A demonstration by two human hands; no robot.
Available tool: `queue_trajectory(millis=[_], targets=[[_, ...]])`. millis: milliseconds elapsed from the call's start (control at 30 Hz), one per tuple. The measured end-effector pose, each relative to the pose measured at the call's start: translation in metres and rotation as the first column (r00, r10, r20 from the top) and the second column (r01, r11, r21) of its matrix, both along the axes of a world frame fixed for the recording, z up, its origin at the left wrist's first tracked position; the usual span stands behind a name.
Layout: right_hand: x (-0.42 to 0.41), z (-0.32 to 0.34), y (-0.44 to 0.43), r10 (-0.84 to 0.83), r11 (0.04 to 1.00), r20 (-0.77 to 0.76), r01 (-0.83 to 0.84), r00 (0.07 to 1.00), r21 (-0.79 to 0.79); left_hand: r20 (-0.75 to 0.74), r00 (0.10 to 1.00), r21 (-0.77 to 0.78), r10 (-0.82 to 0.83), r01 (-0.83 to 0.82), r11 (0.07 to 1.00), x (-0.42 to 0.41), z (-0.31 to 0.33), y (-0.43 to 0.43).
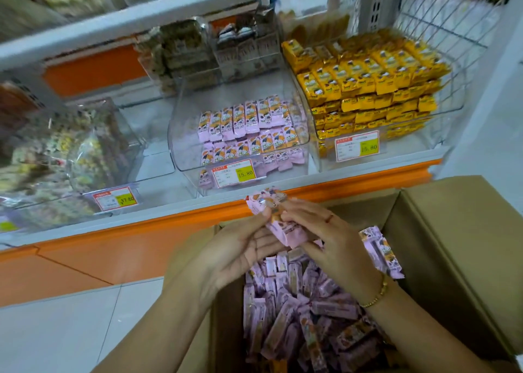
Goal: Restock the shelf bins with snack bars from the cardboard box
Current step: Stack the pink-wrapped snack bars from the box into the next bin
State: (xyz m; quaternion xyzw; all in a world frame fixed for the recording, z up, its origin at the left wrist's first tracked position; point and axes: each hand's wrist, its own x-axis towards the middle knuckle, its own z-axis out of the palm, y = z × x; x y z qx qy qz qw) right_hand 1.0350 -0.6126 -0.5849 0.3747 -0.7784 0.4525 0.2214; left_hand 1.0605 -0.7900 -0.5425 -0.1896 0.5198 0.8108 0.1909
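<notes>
Holding both forearms out over the open brown cardboard box (452, 231), I have my left hand (240, 248) turned palm-up and inward. Its thumb presses on a small bundle of pink-wrapped snack bars (285, 231) and its fingers are cupped beneath. My right hand (336, 245) meets it from the other side, back upward, fingers curled over the same bundle, so both hands grip it together. The bundle's long axis runs away from me, tilted up and slightly left, far ends pointing at the shelf. Just beyond my fingertips sits the clear plastic bin (181, 135), part-filled with rows of matching bars. Below my wrists, loose pink bars (305, 316) lie heaped in the box. Further ahead, right of my right hand, are stacked yellow-wrapped bars (368, 84).
</notes>
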Motion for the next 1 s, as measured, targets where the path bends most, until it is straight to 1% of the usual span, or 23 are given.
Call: queue_trajectory(millis=[67,100,167,267,333,400,500,567,633,767,833,900,1000], targets=[[-0.001,-0.002,0.001,0.008,1.000,-0.021,-0.009,1.000,-0.014,-0.049,0.999,0.102,0.003,0.002,0.995,0.001,0.000,-0.002],[0.000,-0.002,0.001,0.018,1.000,0.010,-0.018,1.000,-0.022,-0.067,0.998,0.129,0.006,0.003,0.992,0.001,0.000,-0.003],[0.003,0.004,0.002,0.085,0.995,0.139,-0.076,0.987,-0.064,-0.088,0.996,0.174,0.011,0.005,0.985,0.000,0.001,-0.004],[0.007,0.013,0.005,0.206,0.972,0.289,-0.161,0.935,-0.173,-0.102,0.994,0.174,0.032,-0.014,0.985,-0.002,0.004,-0.005],[0.007,0.019,0.005,0.213,0.958,0.335,-0.129,0.918,-0.258,-0.137,0.990,0.159,0.022,0.000,0.987,-0.003,0.008,-0.007],[0.006,0.024,0.002,0.181,0.941,0.383,-0.046,0.906,-0.337,-0.177,0.984,0.150,-0.018,0.045,0.988,-0.005,0.014,-0.007],[0.006,0.031,-0.001,0.205,0.928,0.495,-0.008,0.844,-0.372,-0.222,0.974,0.133,-0.044,0.075,0.988,-0.007,0.019,-0.010],[0.006,0.032,-0.002,0.199,0.939,0.548,0.002,0.813,-0.343,-0.240,0.970,0.119,-0.049,0.079,0.990,-0.008,0.020,-0.012],[0.007,0.032,-0.002,0.146,0.955,0.551,0.029,0.822,-0.296,-0.247,0.968,0.099,-0.050,0.077,0.992,-0.008,0.021,-0.013],[0.009,0.033,-0.007,0.130,0.962,0.553,0.031,0.823,-0.273,-0.237,0.971,0.088,0.006,0.015,0.996,-0.007,0.021,-0.010],[0.009,0.034,-0.013,0.052,0.981,0.534,0.056,0.844,-0.184,-0.243,0.969,0.095,0.034,-0.011,0.995,-0.008,0.022,-0.009],[0.008,0.038,-0.021,-0.050,0.993,0.488,0.098,0.871,-0.072,-0.265,0.963,0.070,0.037,-0.020,0.997,-0.009,0.025,-0.009],[-0.003,0.054,-0.033,-0.159,0.987,0.387,0.151,0.908,0.051,-0.316,0.947,-0.037,0.054,-0.069,0.997,-0.012,0.039,-0.013]])
